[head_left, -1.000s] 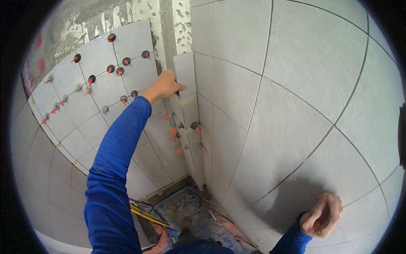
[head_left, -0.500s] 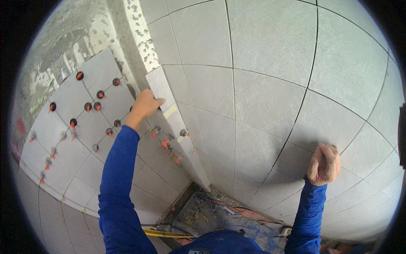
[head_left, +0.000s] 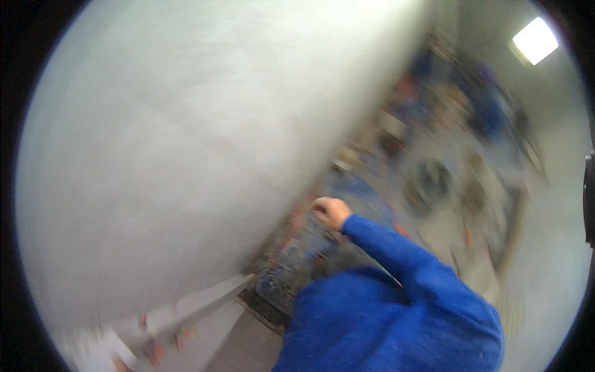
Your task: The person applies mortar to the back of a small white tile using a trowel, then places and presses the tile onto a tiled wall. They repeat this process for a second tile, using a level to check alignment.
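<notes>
My right hand hangs beside the tiled wall, above the littered floor, with its fingers curled; what they hold, if anything, is too blurred to make out. At the lower left edge, a sliver of my left hand touches a pale tile piece, its fingers smeared and mostly out of frame. Near it, red-handled fixings show blurred along the tiled corner.
The floor has blue sheeting and jumbled, unreadable items, among them a dark round object. A pale wall runs up the right side. A bright square light shows at upper right.
My view has swung sharply right, moving the corner and my left hand to the lower left edge. My right hand has left the wall's face and now hangs over the floor.
</notes>
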Demonstrator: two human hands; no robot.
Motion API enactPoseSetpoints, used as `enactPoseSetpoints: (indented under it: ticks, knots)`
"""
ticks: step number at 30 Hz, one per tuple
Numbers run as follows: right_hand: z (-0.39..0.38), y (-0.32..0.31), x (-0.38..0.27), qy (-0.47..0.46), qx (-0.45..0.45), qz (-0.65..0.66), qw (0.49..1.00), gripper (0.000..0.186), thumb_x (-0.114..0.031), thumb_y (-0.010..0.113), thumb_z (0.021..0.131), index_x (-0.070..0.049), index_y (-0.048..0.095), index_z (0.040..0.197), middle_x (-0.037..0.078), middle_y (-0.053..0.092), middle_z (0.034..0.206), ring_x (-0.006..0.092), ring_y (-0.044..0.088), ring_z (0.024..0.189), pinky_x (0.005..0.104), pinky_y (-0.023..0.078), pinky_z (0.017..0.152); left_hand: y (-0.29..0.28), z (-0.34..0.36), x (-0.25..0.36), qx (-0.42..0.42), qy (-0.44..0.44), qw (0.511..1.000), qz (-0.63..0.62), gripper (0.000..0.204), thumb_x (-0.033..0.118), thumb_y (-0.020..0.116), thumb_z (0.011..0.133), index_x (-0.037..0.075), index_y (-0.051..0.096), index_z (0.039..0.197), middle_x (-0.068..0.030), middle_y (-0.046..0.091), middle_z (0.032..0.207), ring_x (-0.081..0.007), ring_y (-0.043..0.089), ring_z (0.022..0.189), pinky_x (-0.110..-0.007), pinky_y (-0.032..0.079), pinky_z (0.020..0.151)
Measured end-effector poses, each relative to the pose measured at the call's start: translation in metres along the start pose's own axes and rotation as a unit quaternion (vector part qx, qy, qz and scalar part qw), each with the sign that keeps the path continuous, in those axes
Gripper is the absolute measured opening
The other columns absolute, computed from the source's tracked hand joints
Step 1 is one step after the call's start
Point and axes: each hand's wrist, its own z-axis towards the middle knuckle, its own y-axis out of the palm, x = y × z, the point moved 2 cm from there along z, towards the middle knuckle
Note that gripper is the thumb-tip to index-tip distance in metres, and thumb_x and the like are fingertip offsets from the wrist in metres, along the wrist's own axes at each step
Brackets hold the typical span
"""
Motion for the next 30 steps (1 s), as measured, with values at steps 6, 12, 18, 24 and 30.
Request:
enactPoseSetpoints:
  ticks: [6,12,18,24,30]
  knots:
    - [-0.281,0.035,0.207,0.468,0.015,-0.102,0.878,0.025,-0.019,0.068,0.083,-0.008,0.073,0.105,0.020,0.075,0.103,0.0411,0.070,0.099,0.0501,0.055,0.087,0.207,-0.126,0.183,-0.486,-0.216,0.702,-0.473,0.061,0.006,0.055,0.077,-0.018,0.053,0.133,-0.0294,0.067,0.123,-0.0390,0.069,0.108,-0.047,0.054,0.098]
    - [-0.334,0.015,0.196,0.498,0.228,0.047,0.835,0.025,-0.022,0.065,0.088,-0.010,0.071,0.108,0.018,0.075,0.107,0.0404,0.070,0.103,0.0469,0.055,0.094,0.357,-0.199,0.324,-0.668,-0.010,0.644,-0.373,0.057,0.014,0.073,0.079,-0.007,0.058,0.130,-0.0150,0.065,0.100,-0.0296,0.065,0.096,-0.044,0.053,0.091]
    - [-0.285,-0.008,0.200,0.408,0.268,0.077,0.869,0.028,-0.024,0.064,0.088,-0.010,0.070,0.111,0.017,0.074,0.103,0.0384,0.071,0.096,0.0480,0.056,0.086,0.423,-0.249,0.417,-0.507,0.400,0.735,-0.207,0.071,0.011,0.081,0.068,-0.003,0.053,0.132,-0.0235,0.049,0.115,-0.0433,0.052,0.112,-0.050,0.047,0.097]
    - [-0.303,-0.048,0.255,0.422,0.133,0.073,0.894,0.040,-0.042,0.068,0.089,-0.013,0.069,0.117,0.013,0.069,0.114,0.0362,0.063,0.113,0.0505,0.051,0.094,0.515,-0.301,0.453,-0.760,0.339,0.554,0.002,0.064,0.014,0.082,0.067,-0.008,0.056,0.121,-0.0232,0.069,0.103,-0.0327,0.069,0.099,-0.044,0.055,0.085]
    - [-0.341,-0.081,0.278,0.444,0.137,0.165,0.870,0.034,-0.044,0.069,0.091,-0.014,0.070,0.107,0.011,0.068,0.115,0.0352,0.060,0.117,0.0506,0.050,0.095,0.507,-0.347,0.556,-0.741,0.424,0.517,0.067,0.069,0.024,0.083,0.065,-0.005,0.055,0.121,-0.0312,0.070,0.112,-0.0473,0.067,0.109,-0.050,0.053,0.093]
